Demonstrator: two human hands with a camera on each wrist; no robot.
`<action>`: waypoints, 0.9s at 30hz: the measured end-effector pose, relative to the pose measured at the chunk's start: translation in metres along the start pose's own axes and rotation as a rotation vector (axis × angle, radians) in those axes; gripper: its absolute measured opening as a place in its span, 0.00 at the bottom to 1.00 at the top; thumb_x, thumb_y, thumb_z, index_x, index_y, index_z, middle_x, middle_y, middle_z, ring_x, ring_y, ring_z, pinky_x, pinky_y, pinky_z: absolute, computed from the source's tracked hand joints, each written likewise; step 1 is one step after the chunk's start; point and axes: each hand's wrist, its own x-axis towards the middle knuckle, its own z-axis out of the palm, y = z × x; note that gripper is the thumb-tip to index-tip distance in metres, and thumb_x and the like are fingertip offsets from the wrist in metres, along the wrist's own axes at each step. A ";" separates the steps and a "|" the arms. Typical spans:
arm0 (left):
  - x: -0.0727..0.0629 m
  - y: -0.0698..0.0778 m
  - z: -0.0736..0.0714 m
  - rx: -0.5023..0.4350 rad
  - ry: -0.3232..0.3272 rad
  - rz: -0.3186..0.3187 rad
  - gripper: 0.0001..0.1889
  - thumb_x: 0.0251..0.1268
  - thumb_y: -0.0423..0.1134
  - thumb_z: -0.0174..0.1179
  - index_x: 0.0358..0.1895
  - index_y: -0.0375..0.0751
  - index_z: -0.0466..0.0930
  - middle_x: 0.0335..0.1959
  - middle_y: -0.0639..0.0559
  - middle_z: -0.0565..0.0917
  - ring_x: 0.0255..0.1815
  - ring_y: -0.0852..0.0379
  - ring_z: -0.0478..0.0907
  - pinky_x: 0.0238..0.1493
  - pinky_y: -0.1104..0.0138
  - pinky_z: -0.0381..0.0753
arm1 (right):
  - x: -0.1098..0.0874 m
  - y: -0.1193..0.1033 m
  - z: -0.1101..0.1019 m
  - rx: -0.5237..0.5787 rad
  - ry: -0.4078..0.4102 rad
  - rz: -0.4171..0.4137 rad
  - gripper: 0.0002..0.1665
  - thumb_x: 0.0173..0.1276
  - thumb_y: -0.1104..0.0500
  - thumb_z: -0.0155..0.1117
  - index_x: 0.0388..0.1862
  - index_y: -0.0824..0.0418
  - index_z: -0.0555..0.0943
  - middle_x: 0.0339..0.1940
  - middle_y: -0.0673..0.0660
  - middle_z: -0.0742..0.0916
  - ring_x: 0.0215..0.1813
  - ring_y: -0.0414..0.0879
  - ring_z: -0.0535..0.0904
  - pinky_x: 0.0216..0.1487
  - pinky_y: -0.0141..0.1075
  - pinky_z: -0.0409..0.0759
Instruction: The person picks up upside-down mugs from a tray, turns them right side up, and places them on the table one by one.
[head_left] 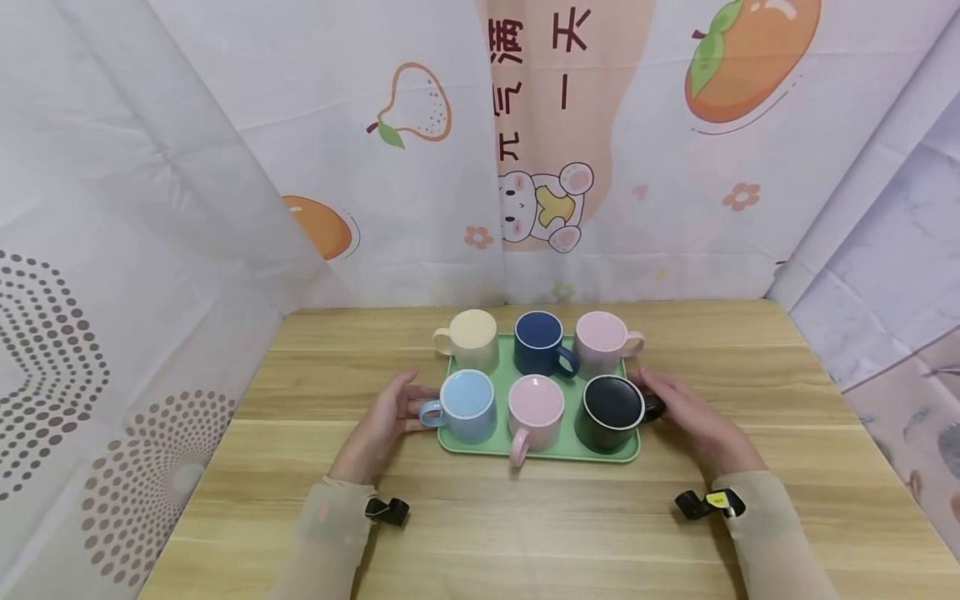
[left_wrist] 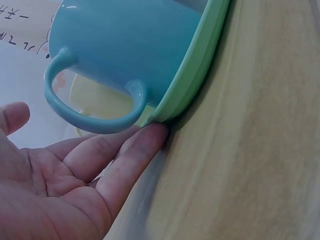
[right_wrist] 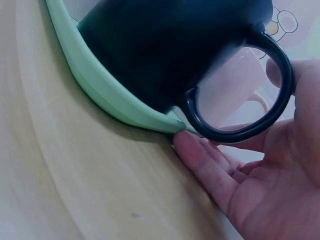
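A green tray lies on the table with several mugs in two rows. At the tray's left end, my left hand reaches its fingertips under the rim beside the light blue mug, fingers mostly straight. Opposite it, my right hand has its fingertips at the right rim, below the handle of the black mug. Between these two mugs stands a pink mug. Behind them are a cream mug, a navy mug and another pink mug. All stand upright.
The wooden table extends around the tray on every side. A printed curtain hangs right behind its back edge, with more cloth at the left and right. Handles of the outer mugs stick out past the tray's ends.
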 end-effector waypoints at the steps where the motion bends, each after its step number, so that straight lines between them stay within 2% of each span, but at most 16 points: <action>1: 0.000 0.000 0.000 -0.004 0.001 0.000 0.43 0.88 0.59 0.34 0.69 0.13 0.72 0.49 0.37 0.92 0.47 0.56 0.90 0.53 0.63 0.88 | 0.000 0.000 -0.001 -0.010 -0.005 0.001 0.42 0.93 0.39 0.40 0.80 0.74 0.70 0.65 0.57 0.85 0.62 0.35 0.79 0.62 0.29 0.75; 8: 0.002 0.000 -0.002 0.014 -0.007 0.016 0.42 0.89 0.58 0.34 0.70 0.14 0.72 0.51 0.37 0.92 0.47 0.56 0.89 0.55 0.62 0.87 | 0.000 -0.002 -0.002 -0.043 -0.024 -0.013 0.41 0.93 0.39 0.39 0.79 0.73 0.72 0.64 0.57 0.86 0.60 0.37 0.80 0.61 0.31 0.76; 14: 0.002 -0.002 0.000 0.024 -0.008 0.027 0.42 0.89 0.58 0.35 0.69 0.13 0.73 0.48 0.38 0.92 0.46 0.57 0.89 0.53 0.63 0.87 | -0.002 -0.003 -0.001 -0.058 -0.014 -0.009 0.42 0.93 0.39 0.38 0.78 0.74 0.73 0.66 0.61 0.84 0.60 0.38 0.79 0.59 0.32 0.77; 17: 0.001 -0.003 0.001 0.041 0.000 0.034 0.40 0.88 0.56 0.36 0.68 0.13 0.74 0.48 0.39 0.92 0.46 0.57 0.89 0.53 0.64 0.87 | -0.002 -0.003 0.000 -0.068 -0.007 -0.016 0.41 0.93 0.39 0.38 0.76 0.73 0.75 0.63 0.58 0.85 0.59 0.38 0.79 0.59 0.32 0.77; 22: 0.001 -0.002 0.003 0.047 0.028 0.020 0.36 0.88 0.53 0.40 0.67 0.16 0.76 0.47 0.42 0.92 0.46 0.56 0.88 0.53 0.64 0.86 | -0.003 -0.003 0.001 -0.022 -0.022 -0.021 0.40 0.93 0.38 0.39 0.73 0.70 0.78 0.57 0.51 0.87 0.59 0.40 0.80 0.60 0.32 0.75; 27: 0.000 -0.001 0.005 0.061 0.040 0.008 0.34 0.87 0.52 0.43 0.66 0.18 0.79 0.47 0.43 0.92 0.46 0.55 0.88 0.53 0.63 0.86 | -0.003 -0.006 0.002 -0.024 -0.018 -0.018 0.39 0.93 0.38 0.39 0.73 0.70 0.78 0.54 0.50 0.87 0.57 0.41 0.80 0.58 0.34 0.76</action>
